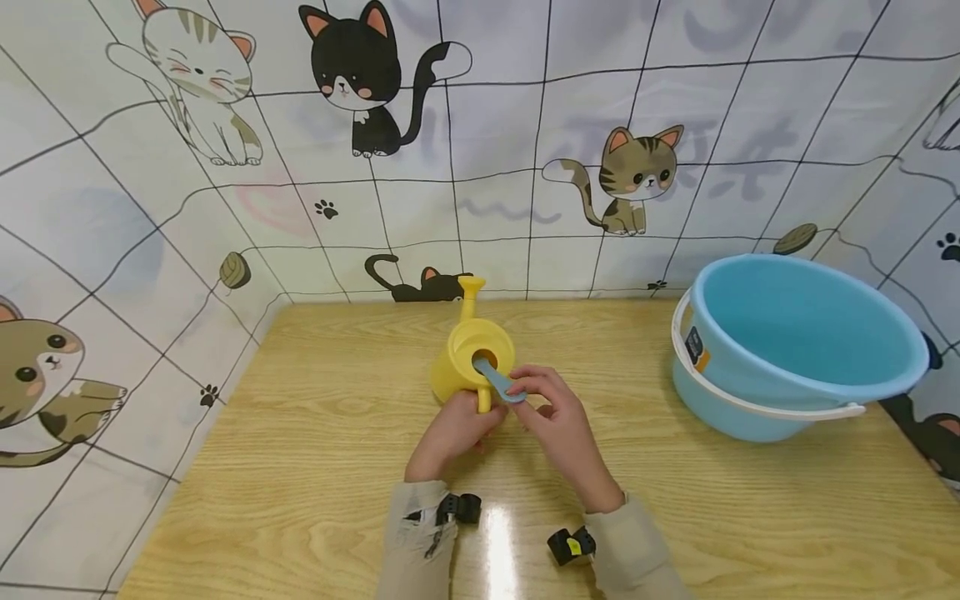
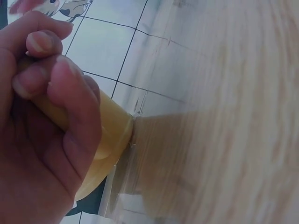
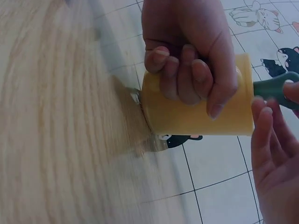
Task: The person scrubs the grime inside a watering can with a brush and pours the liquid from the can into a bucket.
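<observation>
A yellow watering can [image 1: 444,379] stands upright on the table, its spout pointing towards the back wall. My left hand [image 1: 454,429] grips the can's handle from the near side; its curled fingers also show in the left wrist view. Between the thumb and fingers of my right hand [image 1: 557,423] is the end of a blue-grey plastic tool [image 1: 498,382], which slants down into the can's round top opening. The tool's lower end is hidden inside the can, so its kind cannot be made out. In the right wrist view the tool's handle [image 3: 273,91] sticks out of the can.
Two light-blue basins or buckets [image 1: 757,342], one set in the other, stand at the right of the wooden table [image 1: 315,475], with a white carrying handle on the near side. A white cat-print cloth wall [image 1: 495,125] closes off the back and both sides.
</observation>
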`<action>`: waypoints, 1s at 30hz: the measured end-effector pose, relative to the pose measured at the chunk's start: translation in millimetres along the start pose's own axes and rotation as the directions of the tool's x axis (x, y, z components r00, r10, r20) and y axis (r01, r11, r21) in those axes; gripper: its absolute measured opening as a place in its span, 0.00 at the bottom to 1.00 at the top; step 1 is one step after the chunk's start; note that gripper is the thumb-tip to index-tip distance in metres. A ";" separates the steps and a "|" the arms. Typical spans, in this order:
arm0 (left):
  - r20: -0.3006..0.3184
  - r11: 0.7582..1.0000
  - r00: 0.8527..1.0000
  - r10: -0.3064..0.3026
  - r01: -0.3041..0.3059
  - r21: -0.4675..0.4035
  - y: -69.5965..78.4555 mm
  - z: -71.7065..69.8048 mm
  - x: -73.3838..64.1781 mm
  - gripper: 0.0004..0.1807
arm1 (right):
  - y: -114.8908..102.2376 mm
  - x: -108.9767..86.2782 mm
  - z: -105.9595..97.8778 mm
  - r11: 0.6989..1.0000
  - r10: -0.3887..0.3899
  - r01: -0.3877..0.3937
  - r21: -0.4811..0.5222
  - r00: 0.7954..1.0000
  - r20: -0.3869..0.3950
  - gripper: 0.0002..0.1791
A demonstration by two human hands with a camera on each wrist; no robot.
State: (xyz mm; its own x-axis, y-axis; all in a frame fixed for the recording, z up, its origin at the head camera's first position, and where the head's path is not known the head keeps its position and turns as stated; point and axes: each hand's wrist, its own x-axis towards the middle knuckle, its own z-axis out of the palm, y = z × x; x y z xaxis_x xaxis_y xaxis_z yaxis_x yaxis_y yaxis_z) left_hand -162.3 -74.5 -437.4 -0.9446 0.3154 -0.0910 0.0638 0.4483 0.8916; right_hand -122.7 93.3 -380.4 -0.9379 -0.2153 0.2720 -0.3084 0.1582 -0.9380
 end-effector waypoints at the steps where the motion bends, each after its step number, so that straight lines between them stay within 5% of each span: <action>1: 0.003 1.000 1.000 -0.002 0.002 -0.001 -0.1 0.0 0.4 0.19 | 1.1 0.3 -0.4 1.000 0.014 -0.014 -0.002 1.000 -0.001 0.05; 10: -0.007 1.000 1.000 -0.019 0.019 0.003 -1.2 0.3 -0.4 0.17 | 24.7 1.6 -0.9 0.998 0.067 -0.066 -0.011 0.996 0.060 0.09; 18: -0.031 0.999 0.999 -0.018 0.017 -0.032 -1.2 2.9 -1.4 0.18 | -8.2 -5.8 -10.3 0.999 -0.035 0.035 0.029 0.999 0.011 0.06; 30: -0.002 1.000 1.000 0.021 -0.021 -0.007 -0.4 4.6 1.3 0.18 | -5.0 -1.8 -5.5 0.967 -0.240 0.230 -0.111 0.966 -0.096 0.07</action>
State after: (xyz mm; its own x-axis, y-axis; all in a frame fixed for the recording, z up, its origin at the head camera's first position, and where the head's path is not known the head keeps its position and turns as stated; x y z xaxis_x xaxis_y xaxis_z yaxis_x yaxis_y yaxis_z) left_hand -162.1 -70.5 -439.9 -0.9437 0.3230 -0.0715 0.0813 0.4359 0.8963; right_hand -120.4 98.3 -375.1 -0.8471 -0.1537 0.5087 -0.5311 0.2101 -0.8209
